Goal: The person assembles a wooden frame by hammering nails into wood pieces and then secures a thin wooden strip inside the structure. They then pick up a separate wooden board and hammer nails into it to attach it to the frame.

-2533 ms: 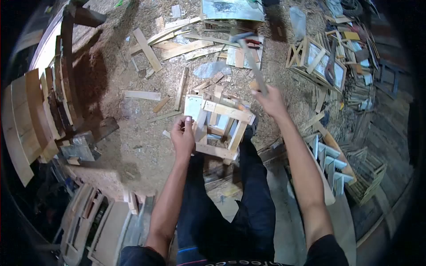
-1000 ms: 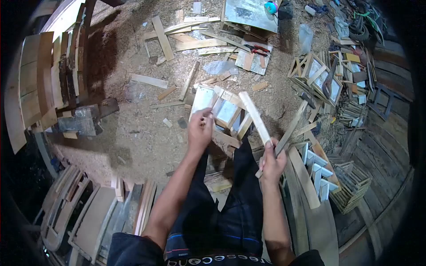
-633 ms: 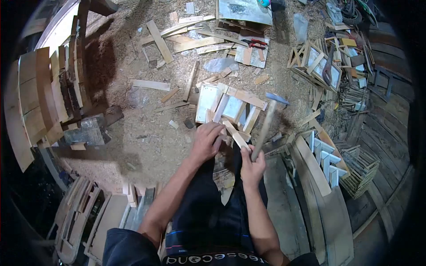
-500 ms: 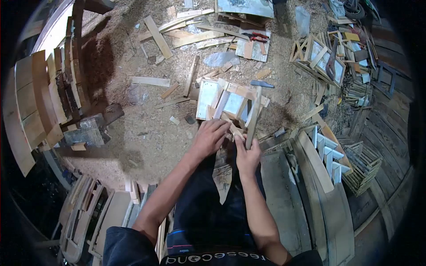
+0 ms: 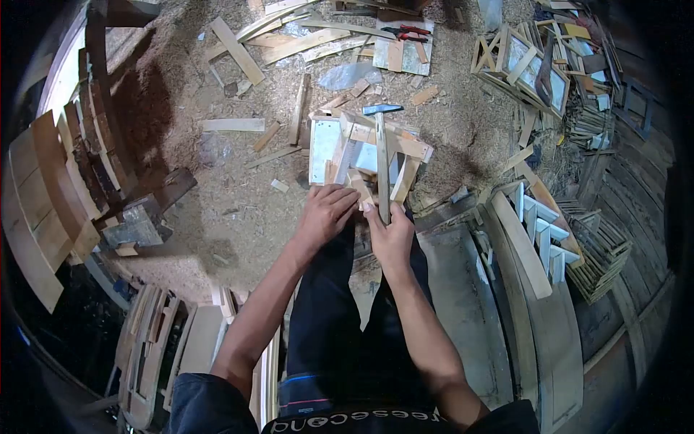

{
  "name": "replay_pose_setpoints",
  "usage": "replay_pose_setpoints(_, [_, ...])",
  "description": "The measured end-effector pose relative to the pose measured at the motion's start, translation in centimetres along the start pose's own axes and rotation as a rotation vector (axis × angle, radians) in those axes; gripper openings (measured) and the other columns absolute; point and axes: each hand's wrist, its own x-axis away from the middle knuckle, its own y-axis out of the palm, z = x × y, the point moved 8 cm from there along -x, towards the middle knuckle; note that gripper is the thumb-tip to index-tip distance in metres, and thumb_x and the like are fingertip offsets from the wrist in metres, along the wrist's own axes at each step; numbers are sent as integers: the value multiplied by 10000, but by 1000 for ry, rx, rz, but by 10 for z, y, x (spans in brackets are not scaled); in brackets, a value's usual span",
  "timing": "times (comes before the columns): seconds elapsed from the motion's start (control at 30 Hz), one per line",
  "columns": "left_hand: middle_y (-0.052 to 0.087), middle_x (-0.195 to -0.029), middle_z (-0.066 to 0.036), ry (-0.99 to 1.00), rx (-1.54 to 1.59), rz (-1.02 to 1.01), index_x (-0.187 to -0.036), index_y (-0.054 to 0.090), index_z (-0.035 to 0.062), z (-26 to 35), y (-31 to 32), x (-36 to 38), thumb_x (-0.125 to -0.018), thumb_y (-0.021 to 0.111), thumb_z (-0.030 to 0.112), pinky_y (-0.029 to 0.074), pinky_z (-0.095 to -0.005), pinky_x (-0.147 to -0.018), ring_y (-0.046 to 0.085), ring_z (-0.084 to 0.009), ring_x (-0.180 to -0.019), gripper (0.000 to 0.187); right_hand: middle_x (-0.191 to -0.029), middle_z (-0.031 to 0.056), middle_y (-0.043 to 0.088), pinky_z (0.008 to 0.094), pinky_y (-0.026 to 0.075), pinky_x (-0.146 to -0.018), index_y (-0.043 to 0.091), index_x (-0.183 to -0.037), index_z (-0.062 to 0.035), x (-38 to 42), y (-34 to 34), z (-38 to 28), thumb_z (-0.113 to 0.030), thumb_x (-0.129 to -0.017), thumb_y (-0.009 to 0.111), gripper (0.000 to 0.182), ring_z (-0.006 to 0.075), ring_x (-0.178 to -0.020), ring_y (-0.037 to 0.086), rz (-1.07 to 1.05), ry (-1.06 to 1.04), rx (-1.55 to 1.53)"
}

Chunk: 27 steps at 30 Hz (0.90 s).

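My right hand is closed around the lower handle of a hammer. The handle points away from me, and its blue head is over the far side of a small wooden frame box with white panels. My left hand rests at the near edge of this box, fingers curled together against a short wooden strip. My right thumb tip comes close to the strip's near end; whether it touches cannot be made out. The undersides of both hands are hidden. A slanted wooden piece stands right of the handle.
Scrap boards and red-handled pliers lie beyond on the sawdust floor. Another wooden frame box sits far right. White slatted pieces stand nearer on the right. Curved planks lean at left.
The hammer has swung left, its handle now nearly straight ahead across the box. My right hand has shifted left with it. The left hand keeps its place by the strip; the whole view has shifted slightly.
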Motion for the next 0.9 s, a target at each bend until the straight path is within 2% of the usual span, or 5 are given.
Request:
replay_pose_setpoints(0.13, [688,-1085,-41,49,-53,-72,-1102,691,96,6,-1,-6,-797,709,172,431,-363,-862,612,-218,-1029,315,-813,122,698,301,513,-684,649,-974,34,-4,1,-2,-205,-909,712,255,150,-750,668,-16,0,-23])
replay_pose_setpoints(0.2, [682,-1089,-42,74,-60,-102,-1113,682,97,5,0,-7,-789,710,174,431,-363,-848,609,-217,-1025,334,-775,165,700,359,525,-640,638,-941,32,-6,-1,-8,-187,-904,704,232,266,-746,718,28,-94,0])
replay_pose_setpoints(0.23, [675,-1120,-41,56,-57,-145,-1133,674,107,1,4,-7,-794,716,169,435,-378,-852,602,-227,-1045,348,-775,165,700,359,525,-640,638,-941,32,-5,-4,-10,-187,-904,704,232,266,-746,718,31,-91,-3])
replay_pose_setpoints(0.57, [672,-1117,-63,39,-133,-223,-1078,667,86,11,7,-16,-858,691,246,445,-400,-860,601,-250,-1027,274,-849,84,694,298,525,-671,639,-1074,29,34,-67,20,-170,-927,673,250,137,-752,664,105,38,-139])
replay_pose_setpoints(0.9, [695,-1062,-35,76,-98,-160,-1028,715,100,9,9,-16,-872,697,252,440,-378,-820,620,-218,-949,219,-832,79,682,278,528,-647,619,-1106,25,62,-78,16,-184,-932,668,277,111,-737,652,52,75,-95])
